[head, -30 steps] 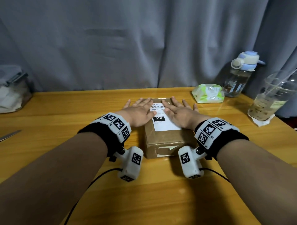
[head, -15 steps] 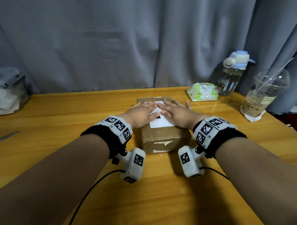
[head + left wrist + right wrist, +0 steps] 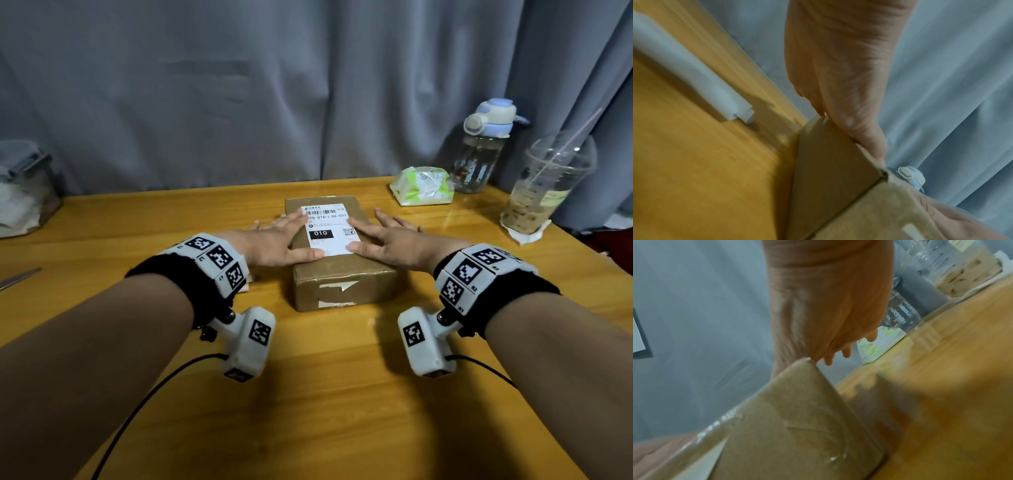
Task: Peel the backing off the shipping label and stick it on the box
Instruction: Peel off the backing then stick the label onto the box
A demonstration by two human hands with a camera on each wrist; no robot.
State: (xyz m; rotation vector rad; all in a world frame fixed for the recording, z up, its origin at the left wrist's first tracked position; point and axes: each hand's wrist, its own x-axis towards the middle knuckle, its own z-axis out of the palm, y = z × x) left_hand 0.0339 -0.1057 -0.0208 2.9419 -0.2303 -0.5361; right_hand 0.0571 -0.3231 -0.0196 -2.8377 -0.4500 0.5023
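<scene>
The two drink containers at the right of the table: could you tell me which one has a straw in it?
The clear plastic cup, nearest the table's right edge, has the straw; the water bottle beside it has a blue-and-white flip lid instead.

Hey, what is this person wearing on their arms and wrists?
Forearms are bare, no sleeves. Each wrist has a black band ringed with white blocks printed with black square markers. A white camera pod with its own marker hangs under each wrist, trailing a thin black cable.

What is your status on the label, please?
Left hand and right hand flat and open, pressing the label edges. Label on the box top, facing up. Nothing in the way.
</scene>
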